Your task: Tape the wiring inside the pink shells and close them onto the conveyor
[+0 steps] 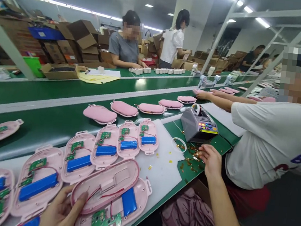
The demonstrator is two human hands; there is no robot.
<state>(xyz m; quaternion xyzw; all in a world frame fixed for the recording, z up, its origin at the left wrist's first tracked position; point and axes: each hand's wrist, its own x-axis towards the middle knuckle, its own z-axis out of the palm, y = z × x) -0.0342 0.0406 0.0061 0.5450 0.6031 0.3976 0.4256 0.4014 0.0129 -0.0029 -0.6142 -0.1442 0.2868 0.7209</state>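
Note:
My left hand [65, 208] holds the left end of an empty pink shell half [112, 185] with red wires inside, its thumb over the rim. Beneath that half lies a pink shell [127, 221] with a green circuit board and a blue battery [129, 202]. More such open shells [41, 180] stand in a row on the white sheet. My right hand [210, 159] is at the pile of small amber tape pieces [192, 161], its fingertips pinched together; what they hold is too small to name. Just behind it sits the grey tape dispenser [198, 125].
Closed pink shells [151, 108] lie along the green belt [58, 109]. A white ring [179, 144] is beside the dispenser. A co-worker in a white shirt [274, 141] sits at the right. Below the table edge is a box of dark pink pieces [190, 219].

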